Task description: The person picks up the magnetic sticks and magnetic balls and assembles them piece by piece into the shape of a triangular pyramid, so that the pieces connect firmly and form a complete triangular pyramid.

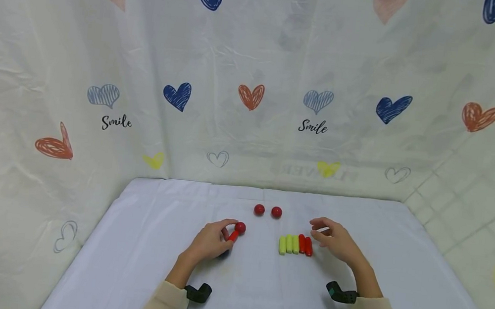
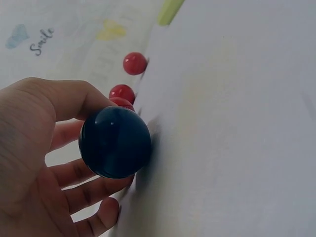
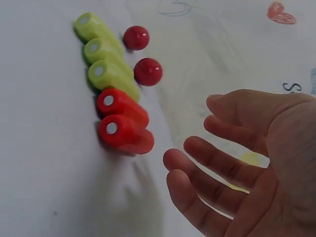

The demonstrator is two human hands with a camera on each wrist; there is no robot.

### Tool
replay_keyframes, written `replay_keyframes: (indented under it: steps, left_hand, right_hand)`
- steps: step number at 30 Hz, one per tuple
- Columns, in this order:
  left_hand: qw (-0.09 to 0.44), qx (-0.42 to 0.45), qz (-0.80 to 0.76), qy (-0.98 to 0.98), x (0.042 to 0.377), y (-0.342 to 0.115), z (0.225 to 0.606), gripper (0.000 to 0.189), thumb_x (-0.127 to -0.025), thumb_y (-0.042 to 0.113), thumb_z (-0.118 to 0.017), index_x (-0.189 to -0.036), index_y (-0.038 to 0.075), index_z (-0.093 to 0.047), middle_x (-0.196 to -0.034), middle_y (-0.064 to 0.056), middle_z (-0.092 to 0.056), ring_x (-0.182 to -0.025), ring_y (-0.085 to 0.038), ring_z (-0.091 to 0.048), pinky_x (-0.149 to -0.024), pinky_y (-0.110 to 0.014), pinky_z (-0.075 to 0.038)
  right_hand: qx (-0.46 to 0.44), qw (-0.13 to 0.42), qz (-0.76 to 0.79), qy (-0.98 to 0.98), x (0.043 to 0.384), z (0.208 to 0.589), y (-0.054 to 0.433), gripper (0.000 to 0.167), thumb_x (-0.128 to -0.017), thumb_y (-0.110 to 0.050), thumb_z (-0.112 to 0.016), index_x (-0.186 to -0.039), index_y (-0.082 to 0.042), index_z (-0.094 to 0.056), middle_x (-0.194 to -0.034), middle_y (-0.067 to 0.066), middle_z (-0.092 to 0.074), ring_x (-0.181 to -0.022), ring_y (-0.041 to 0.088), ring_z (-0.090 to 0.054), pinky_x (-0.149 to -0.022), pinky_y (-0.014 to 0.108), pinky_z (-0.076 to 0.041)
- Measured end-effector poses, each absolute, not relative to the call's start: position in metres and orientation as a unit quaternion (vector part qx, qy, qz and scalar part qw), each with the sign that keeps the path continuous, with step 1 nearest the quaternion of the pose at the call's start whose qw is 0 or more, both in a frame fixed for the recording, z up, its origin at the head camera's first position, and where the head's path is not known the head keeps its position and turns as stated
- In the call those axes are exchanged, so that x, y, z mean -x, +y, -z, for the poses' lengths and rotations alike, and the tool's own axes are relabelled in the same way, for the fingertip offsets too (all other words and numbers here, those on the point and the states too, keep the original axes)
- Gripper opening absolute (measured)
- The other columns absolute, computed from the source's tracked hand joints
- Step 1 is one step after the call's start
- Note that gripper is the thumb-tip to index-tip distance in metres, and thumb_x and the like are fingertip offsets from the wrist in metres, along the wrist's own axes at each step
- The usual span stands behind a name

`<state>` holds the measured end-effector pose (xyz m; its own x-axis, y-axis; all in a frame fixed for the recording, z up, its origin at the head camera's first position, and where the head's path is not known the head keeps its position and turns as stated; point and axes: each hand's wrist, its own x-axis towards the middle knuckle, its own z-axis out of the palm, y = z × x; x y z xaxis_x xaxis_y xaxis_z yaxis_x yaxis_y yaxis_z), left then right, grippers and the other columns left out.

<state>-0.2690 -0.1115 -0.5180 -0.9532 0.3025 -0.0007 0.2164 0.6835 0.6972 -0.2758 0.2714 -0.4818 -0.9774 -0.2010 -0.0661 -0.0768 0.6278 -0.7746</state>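
Observation:
Between thumb and fingers, my left hand (image 1: 209, 240) pinches a red magnetic rod (image 1: 233, 235). A red ball (image 1: 240, 228) sits at its far end and a dark blue ball (image 2: 114, 142) at the near end, which fills the middle of the left wrist view. My right hand (image 1: 334, 240) hovers with loosely bent fingers, holding nothing, just right of a row of rods. In that row lie two red rods (image 3: 123, 133) and, beside them, three yellow-green rods (image 1: 289, 244). The right wrist view shows silvery round ends on these rods.
Behind the row, two loose red balls (image 1: 259, 210) lie side by side towards the back of the table. A white cloth (image 1: 242, 298) covers the table. A pale curtain (image 1: 257, 51) printed with hearts hangs behind it and along the sides.

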Motion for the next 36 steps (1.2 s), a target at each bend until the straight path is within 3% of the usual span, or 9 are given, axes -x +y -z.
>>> replay_keyframes:
  steps: [4, 10, 26, 36]
  left_hand:
    - [0.052, -0.148, -0.382, 0.911, 0.270, -0.111, 0.519, 0.054, -0.089, 0.016, -0.070, -0.142, 0.024, -0.058, -0.094, 0.004, -0.063, -0.066, -0.012, -0.054, -0.061, -0.027, -0.046]
    - [0.047, -0.144, -0.390, 0.908, 0.270, -0.109, 0.519, 0.048, -0.094, 0.021, -0.071, -0.141, 0.024, -0.059, -0.093, 0.004, -0.063, -0.070, -0.013, -0.055, -0.061, -0.026, -0.047]
    - [0.036, -0.131, -0.403, 0.905, 0.270, -0.106, 0.524, 0.047, -0.095, 0.019, -0.069, -0.140, 0.027, -0.061, -0.099, 0.001, -0.064, -0.076, -0.014, -0.056, -0.066, -0.028, -0.049]
    - [0.034, -0.128, -0.408, 0.903, 0.269, -0.106, 0.523, 0.046, -0.095, 0.018, -0.070, -0.139, 0.025, -0.062, -0.106, -0.002, -0.066, -0.077, -0.015, -0.056, -0.067, -0.028, -0.049]
  right_hand:
    - [0.072, 0.093, 0.399, 0.909, 0.272, 0.492, 0.273, 0.036, -0.099, -0.023, -0.067, -0.132, -0.009, -0.062, -0.114, 0.010, -0.066, -0.095, 0.021, -0.063, -0.075, 0.033, -0.056]
    - [0.069, 0.107, 0.380, 0.916, 0.270, 0.502, 0.268, 0.032, -0.095, -0.021, -0.072, -0.125, -0.014, -0.066, -0.103, 0.008, -0.064, -0.089, 0.022, -0.060, -0.073, 0.031, -0.052]
    - [0.040, 0.088, 0.351, 0.931, 0.265, 0.496, 0.268, 0.032, -0.094, -0.004, -0.064, -0.125, -0.010, -0.066, -0.108, 0.013, -0.066, -0.086, 0.021, -0.060, -0.069, 0.034, -0.053]
    - [0.046, 0.087, 0.335, 0.937, 0.266, 0.500, 0.275, 0.037, -0.091, -0.008, -0.071, -0.127, -0.013, -0.065, -0.109, 0.012, -0.066, -0.091, 0.023, -0.059, -0.071, 0.034, -0.053]
